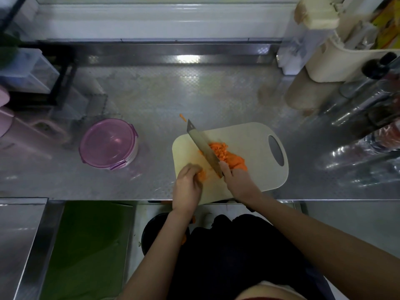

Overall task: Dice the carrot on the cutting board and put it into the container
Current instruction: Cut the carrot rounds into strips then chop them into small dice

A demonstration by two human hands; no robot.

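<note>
Head view: cream plastic cutting board (249, 135) lies mid-frame on the steel tabletop (151, 100), its lower edge at the tabletop's front edge. Bare steel separates it from the purple-lidded round container (110, 144) at centre left, lid on. The right hand (238, 182) is wrapped around the handle of the steel knife (203, 148). The left hand (187, 185), fingers curled, holds down an orange carrot piece (202, 175). Diced carrot (227, 156) is heaped just right of the blade, whose long axis runs from its tip at upper left to lower right.
</note>
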